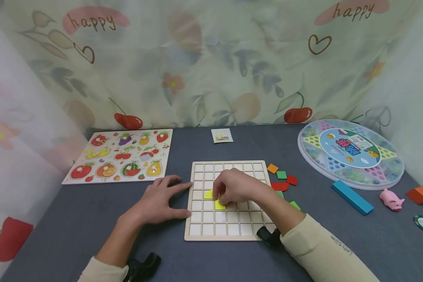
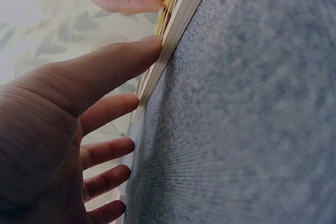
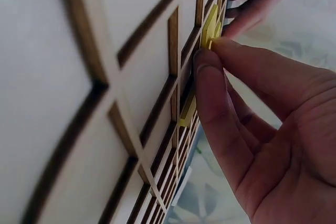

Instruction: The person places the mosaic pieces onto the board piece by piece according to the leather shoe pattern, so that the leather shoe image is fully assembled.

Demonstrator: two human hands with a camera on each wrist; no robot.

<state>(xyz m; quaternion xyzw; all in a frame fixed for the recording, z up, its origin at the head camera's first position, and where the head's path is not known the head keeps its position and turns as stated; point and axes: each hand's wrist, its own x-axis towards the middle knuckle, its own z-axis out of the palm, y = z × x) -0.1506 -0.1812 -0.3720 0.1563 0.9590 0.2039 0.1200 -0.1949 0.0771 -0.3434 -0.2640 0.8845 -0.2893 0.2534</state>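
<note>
A wooden grid board [image 1: 201,231] with pale square cells lies flat in the middle of the table. Two patches of yellow tile [image 1: 219,205] show on it around my right hand [image 1: 236,186]; whether they are one piece cannot be told. In the right wrist view, thumb and forefinger pinch the yellow tile [image 3: 210,22] at the grid's surface, and more yellow shows behind the fingers. My left hand [image 1: 155,199] has its fingers spread at the board's left side, with thumb and index fingertip touching the edge, as the left wrist view [image 2: 58,108] also shows.
Coloured tiles, among them a red piece [image 1: 280,186], lie right of the board, partly under the right forearm. A fruit picture board [image 1: 127,156] is back left, a small printed card [image 1: 222,135] behind. Rightward are a round game board [image 1: 304,150], blue block [image 1: 352,197] and pink pig [image 1: 391,199].
</note>
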